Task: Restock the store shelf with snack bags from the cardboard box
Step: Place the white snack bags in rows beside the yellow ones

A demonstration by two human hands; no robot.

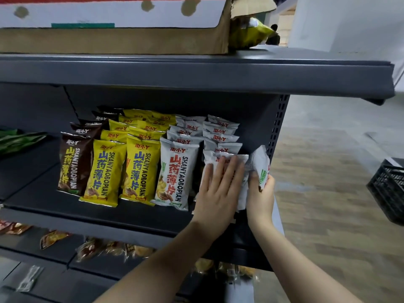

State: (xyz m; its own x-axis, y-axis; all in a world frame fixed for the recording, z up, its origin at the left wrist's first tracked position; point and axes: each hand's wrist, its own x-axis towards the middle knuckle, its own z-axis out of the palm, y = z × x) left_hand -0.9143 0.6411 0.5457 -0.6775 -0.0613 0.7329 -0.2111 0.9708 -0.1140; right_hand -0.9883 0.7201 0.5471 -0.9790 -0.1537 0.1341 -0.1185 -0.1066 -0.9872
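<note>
On the dark grey metal middle shelf (140, 217), at its right end, we see both hands working the white row. Left hand (218, 189) lies flat, fingers straight and spread a little, palm pressing the front white foil snack bag (227, 155) of the rightmost row; nothing is gripped by it. Right hand (261, 193) sits just right of the left fingers, thumb and fingers curled round the lower part of another white foil snack bag with a green label (260, 162), which stands tilted, top edge leaning right toward the perforated shelf upright (278, 127); the two bags touch between the hands. Left of the left fingertips, a second row of white bags with red lettering (175, 176) stands upright, then two rows of yellow snack bags (140, 169), then a row of brown snack bags (74, 165). Above the fingers, on the top shelf (196, 71), sits the open brown cardboard box (113, 40), a yellow-green bag (251, 33) just beside its right end. Right of the right hand, well apart on the wooden floor (317, 193), a black plastic crate (387, 189). Below the wrists, the lower shelf holds clear-wrapped brownish snack packs (96, 248), blurred.
</note>
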